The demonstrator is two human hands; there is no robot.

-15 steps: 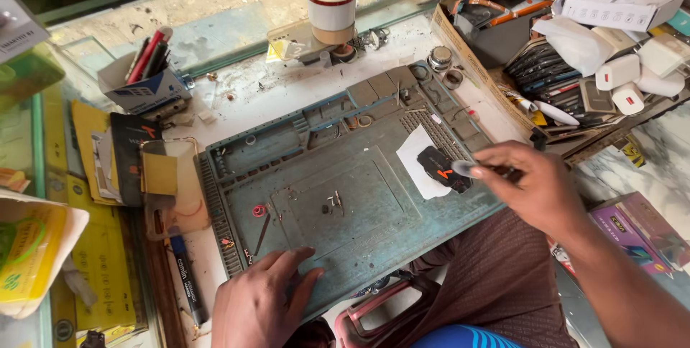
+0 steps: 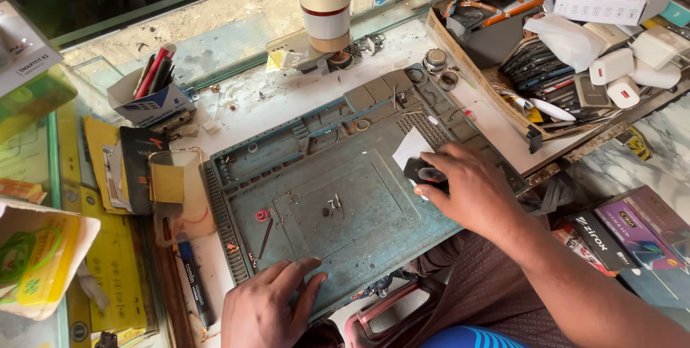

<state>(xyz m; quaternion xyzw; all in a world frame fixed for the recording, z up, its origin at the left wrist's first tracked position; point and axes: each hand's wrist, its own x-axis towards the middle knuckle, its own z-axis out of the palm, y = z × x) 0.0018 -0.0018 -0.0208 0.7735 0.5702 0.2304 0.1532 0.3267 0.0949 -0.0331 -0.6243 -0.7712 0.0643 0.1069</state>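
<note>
A teal repair mat (image 2: 316,175) lies in front of me on the counter. My right hand (image 2: 471,190) rests on its right side, fingers pressing a small black part (image 2: 415,170) that lies on a white piece of paper (image 2: 410,148). My left hand (image 2: 266,308) lies flat with fingers spread on the mat's near edge and holds nothing. Tiny metal bits (image 2: 334,204) sit in the mat's centre. A small red ring (image 2: 262,215) and a thin dark tool (image 2: 266,236) lie at the mat's left.
A roll of tape (image 2: 325,6) stands at the back. A cardboard box (image 2: 445,42) of phone parts and white chargers (image 2: 618,67) fills the right. A paper holder with pens (image 2: 154,93) sits at the left, near yellow packets (image 2: 118,262). A marker (image 2: 194,283) lies by the mat.
My right hand has moved left over the black part and now covers it with flattened fingers. My left hand has stayed on the mat's near edge.
</note>
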